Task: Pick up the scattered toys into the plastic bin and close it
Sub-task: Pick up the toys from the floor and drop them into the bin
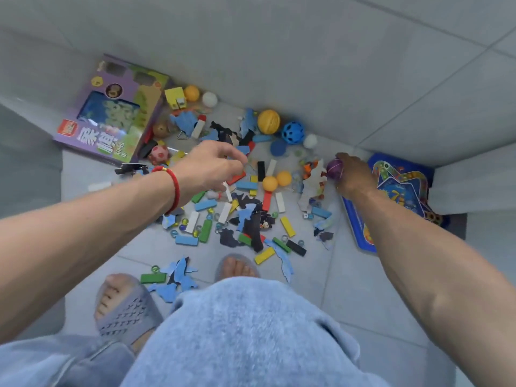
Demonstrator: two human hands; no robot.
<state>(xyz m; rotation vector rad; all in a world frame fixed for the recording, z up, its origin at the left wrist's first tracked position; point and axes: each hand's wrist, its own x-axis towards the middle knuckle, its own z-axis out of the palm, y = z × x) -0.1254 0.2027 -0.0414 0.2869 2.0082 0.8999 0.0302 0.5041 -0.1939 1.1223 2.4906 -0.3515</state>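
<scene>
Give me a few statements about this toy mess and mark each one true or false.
1. The right hand grips a purple ball. True.
2. The left hand wears a red bracelet at the wrist. True.
3. The purple box lies beside the right arm. False: it lies on the left, by the wall.
4. The blue holed ball is in the left hand. False: it rests on the floor beside the yellow ball.
5. A plastic bin stands among the toys. False: none is in view.
</scene>
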